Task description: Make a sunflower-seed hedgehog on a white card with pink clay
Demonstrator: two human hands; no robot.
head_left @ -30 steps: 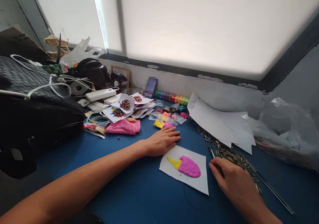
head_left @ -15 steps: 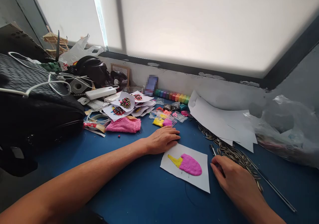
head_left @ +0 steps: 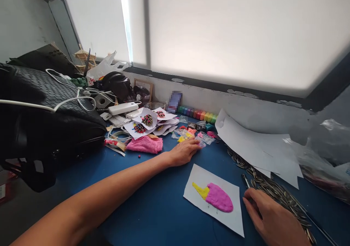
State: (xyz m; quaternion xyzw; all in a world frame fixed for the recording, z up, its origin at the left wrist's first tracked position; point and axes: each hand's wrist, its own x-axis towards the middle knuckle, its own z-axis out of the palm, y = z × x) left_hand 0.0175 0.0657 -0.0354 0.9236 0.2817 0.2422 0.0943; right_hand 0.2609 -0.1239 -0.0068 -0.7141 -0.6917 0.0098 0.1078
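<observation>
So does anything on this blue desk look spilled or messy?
Yes: striped sunflower seeds lie scattered loose in a long trail on the blue desk, running under the white paper sheets toward the right hand.

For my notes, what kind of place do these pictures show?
Probably a home craft desk by a window. A pink and yellow clay shape on white paper, a row of coloured clay pots and a pile of striped sunflower seeds lie on the blue tabletop.
</observation>
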